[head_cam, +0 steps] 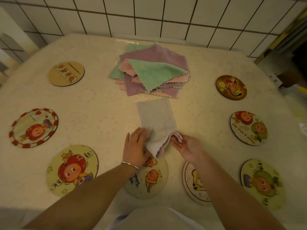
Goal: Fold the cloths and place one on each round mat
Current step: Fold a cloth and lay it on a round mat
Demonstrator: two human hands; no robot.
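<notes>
Grey cloth [156,120] half-folded on tabletop [99,105], left hand [135,146] pressing it flat-fingered, right hand [186,146] pinching its folded corner, cloth pile [149,70] beyond, round mats [35,127] around, all bare.

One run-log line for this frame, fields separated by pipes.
stage: folding first cloth | left hand: pressing grey cloth | right hand: pinching its folded edge | pile of cloths: untouched | round mats: none covered
</notes>
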